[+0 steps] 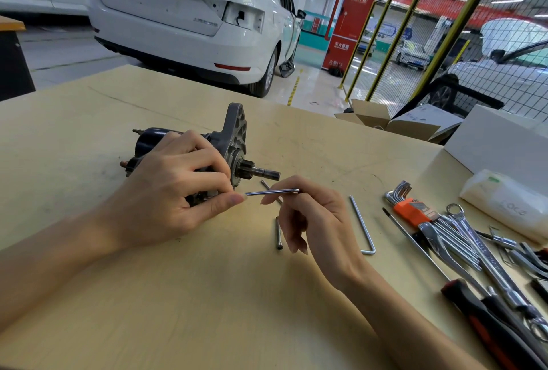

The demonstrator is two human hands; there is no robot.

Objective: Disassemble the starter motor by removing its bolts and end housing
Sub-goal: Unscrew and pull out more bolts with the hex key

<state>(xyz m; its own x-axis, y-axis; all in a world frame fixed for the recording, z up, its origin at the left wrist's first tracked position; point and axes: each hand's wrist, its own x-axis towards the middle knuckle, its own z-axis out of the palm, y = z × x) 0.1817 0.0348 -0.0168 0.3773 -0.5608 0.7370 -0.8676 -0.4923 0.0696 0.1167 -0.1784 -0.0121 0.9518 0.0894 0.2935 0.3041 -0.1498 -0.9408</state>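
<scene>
Along the bench's [148, 295] right edge: hex key set in orange holder [410, 211], combination wrenches [468, 239], red-black screwdriver [474, 304]. White box [498, 144] at far right corner. White car [192, 14] beyond the far edge.

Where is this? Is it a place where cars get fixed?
Most likely yes, a car repair workshop. A white car with a tail light missing is parked behind the table, and wrenches lie beside a starter motor.
</scene>
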